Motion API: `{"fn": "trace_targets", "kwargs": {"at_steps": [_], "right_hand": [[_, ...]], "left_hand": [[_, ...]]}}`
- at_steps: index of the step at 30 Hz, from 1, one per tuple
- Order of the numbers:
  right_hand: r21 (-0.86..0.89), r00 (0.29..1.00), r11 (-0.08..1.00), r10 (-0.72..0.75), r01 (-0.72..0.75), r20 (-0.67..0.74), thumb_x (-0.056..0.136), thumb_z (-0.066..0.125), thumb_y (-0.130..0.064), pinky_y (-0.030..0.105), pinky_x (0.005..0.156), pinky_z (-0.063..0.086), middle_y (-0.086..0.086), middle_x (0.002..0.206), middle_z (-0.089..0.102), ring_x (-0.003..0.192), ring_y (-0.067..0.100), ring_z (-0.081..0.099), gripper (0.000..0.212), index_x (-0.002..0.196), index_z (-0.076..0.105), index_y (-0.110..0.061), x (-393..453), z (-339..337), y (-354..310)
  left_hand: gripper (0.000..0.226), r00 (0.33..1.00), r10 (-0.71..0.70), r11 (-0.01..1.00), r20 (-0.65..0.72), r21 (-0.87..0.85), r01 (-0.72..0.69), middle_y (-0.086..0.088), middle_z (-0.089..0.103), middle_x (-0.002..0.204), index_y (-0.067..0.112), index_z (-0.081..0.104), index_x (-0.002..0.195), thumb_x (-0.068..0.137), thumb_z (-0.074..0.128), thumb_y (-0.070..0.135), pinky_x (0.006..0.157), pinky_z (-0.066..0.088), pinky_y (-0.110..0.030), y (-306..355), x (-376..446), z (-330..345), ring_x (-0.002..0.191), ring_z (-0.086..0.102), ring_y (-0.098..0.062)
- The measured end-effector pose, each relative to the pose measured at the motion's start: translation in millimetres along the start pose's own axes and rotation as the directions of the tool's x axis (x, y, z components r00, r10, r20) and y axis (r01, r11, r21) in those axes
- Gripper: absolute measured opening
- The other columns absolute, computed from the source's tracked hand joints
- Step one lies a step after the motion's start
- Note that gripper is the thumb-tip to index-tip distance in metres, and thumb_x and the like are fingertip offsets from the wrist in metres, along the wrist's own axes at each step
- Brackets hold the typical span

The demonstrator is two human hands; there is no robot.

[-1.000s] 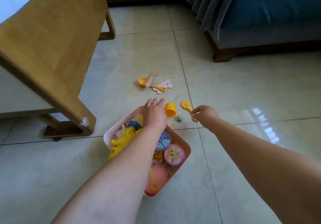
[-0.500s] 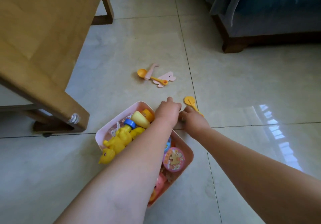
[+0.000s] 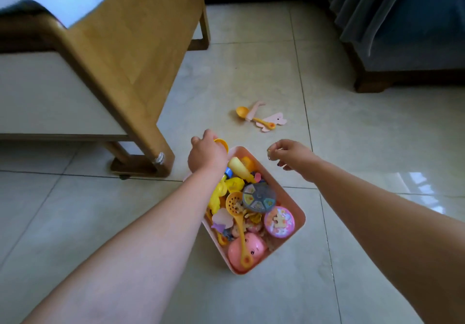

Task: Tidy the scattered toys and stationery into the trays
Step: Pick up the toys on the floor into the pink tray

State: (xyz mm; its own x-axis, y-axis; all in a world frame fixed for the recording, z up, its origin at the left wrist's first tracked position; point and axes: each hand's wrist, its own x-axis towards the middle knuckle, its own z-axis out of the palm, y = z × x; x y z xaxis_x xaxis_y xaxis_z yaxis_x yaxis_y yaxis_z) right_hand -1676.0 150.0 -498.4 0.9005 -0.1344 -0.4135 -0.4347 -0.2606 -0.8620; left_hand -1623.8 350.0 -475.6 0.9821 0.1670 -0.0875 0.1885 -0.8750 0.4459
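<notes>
A pink tray [image 3: 279,188] sits on the tiled floor, filled with several toys: a yellow slotted spoon [image 3: 238,213], a grey round dial toy [image 3: 259,198], a pink puzzle tin [image 3: 279,221] and a pink pig [image 3: 247,249]. My left hand [image 3: 206,154] hovers over the tray's far corner and grips a yellow cup [image 3: 222,144]. My right hand [image 3: 289,155] is just right of the tray, with its fingertips pinching a small toy [image 3: 270,151] that is mostly hidden. Farther out on the floor lie an orange spoon [image 3: 242,112] and pink flat pieces [image 3: 275,120].
A wooden table leg [image 3: 141,92] with its foot [image 3: 141,165] stands close to the left of the tray. A dark blue sofa [image 3: 407,42] with a grey throw fills the upper right. Bare tiles lie to the right of the tray and in front of it.
My left hand picked the yellow cup off the floor and brought it over the tray. My right hand now pinches the small toy. The yellow spoon near the hands is gone from the floor.
</notes>
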Motion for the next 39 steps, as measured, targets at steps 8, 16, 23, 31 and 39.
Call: {"fn": "trace_targets", "kwargs": {"at_steps": [8,16,23,31,39], "right_hand": [[-0.103,0.980,0.993,0.032,-0.054,-0.199,0.092,0.060,-0.031,0.027,0.062,0.043,0.001,0.084,0.063,0.070,0.015,0.052,0.018,0.092,0.071,-0.018,-0.7,1.5,15.0],[-0.387,0.864,0.844,0.160,-0.370,-0.477,0.087,0.053,-0.013,0.035,0.075,0.046,0.019,0.121,0.041,0.080,0.033,0.050,0.036,0.123,0.047,-0.008,6.5,-32.7,76.6],[-0.526,0.913,0.769,0.183,-0.365,-0.366,0.082,0.052,-0.008,0.027,0.062,0.042,0.014,0.084,0.059,0.080,0.033,0.058,0.015,0.095,0.060,-0.004,23.6,-22.0,86.3],[-0.128,0.953,0.990,-0.099,0.064,-0.287,0.090,0.063,-0.021,0.035,0.071,0.053,0.005,0.081,0.067,0.066,0.015,0.065,0.011,0.094,0.067,-0.012,38.9,5.8,24.9],[-0.683,0.965,0.692,-0.253,0.232,0.072,0.087,0.051,-0.008,0.030,0.085,0.048,0.004,0.117,0.067,0.106,0.026,0.062,0.040,0.119,0.066,-0.026,38.9,50.8,-14.0]], "left_hand": [[0.047,0.931,-0.212,0.934,0.298,0.343,0.103,-0.015,0.057,0.129,0.019,0.055,0.121,0.077,0.044,0.031,0.096,0.047,-0.041,-35.4,-1.9,-6.1,0.117,0.056,-0.033],[0.041,0.951,-0.073,0.935,0.301,0.353,-0.040,-0.018,0.051,0.135,0.010,0.043,0.132,0.102,0.026,0.034,0.097,0.041,-0.040,-42.0,-2.4,-6.0,0.125,0.048,-0.035],[0.035,0.951,0.025,0.949,0.307,0.293,-0.119,-0.020,0.035,0.136,0.012,0.042,0.134,0.101,0.034,0.017,0.091,0.043,-0.038,-35.8,-7.9,-4.0,0.111,0.055,-0.040],[0.037,0.934,0.001,0.937,0.358,0.326,-0.126,-0.019,0.048,0.134,0.004,0.033,0.131,0.096,0.042,0.010,0.091,0.043,-0.042,-43.2,-13.0,-8.7,0.121,0.051,-0.037],[0.041,0.939,-0.003,0.947,0.344,0.303,-0.108,-0.017,0.036,0.139,0.005,0.037,0.134,0.096,0.044,0.019,0.101,0.038,-0.039,-51.8,-19.8,-7.2,0.126,0.042,-0.035]]}}
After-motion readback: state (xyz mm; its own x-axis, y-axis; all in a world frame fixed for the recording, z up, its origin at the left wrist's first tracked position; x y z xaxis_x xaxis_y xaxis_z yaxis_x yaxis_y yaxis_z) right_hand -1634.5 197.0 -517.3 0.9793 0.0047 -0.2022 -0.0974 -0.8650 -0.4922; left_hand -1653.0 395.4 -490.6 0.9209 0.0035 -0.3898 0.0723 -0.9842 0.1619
